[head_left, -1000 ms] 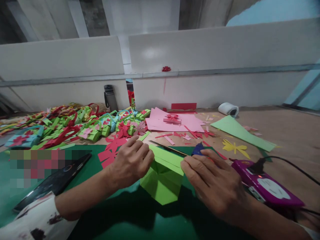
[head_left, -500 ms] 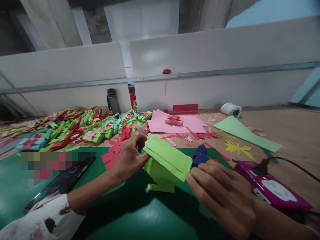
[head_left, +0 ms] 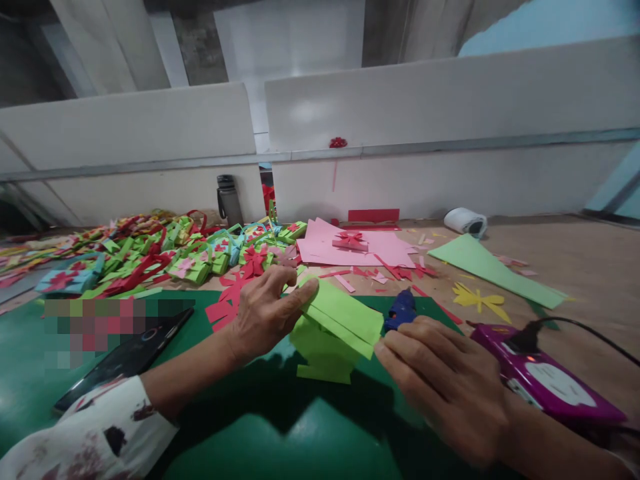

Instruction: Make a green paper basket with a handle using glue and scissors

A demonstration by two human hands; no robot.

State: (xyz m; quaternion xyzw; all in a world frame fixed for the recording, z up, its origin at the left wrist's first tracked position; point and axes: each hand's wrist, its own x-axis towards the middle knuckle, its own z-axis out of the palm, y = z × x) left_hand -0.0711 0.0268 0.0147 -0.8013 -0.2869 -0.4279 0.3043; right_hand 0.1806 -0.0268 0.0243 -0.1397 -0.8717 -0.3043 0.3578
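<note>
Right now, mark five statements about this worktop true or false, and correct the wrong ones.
1. The left hand grips the folded green paper. True.
2. The blue glue gun is beside the left hand. False: it is just beyond the right hand.
3. The water bottle lies on its side. False: it stands upright.
4. A black plug is in the purple power strip. True.
5. The red paper flower is above pink paper sheets. True.

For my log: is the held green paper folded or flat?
Folded. The green paper has an angled upper flap over a lower panel.
</note>
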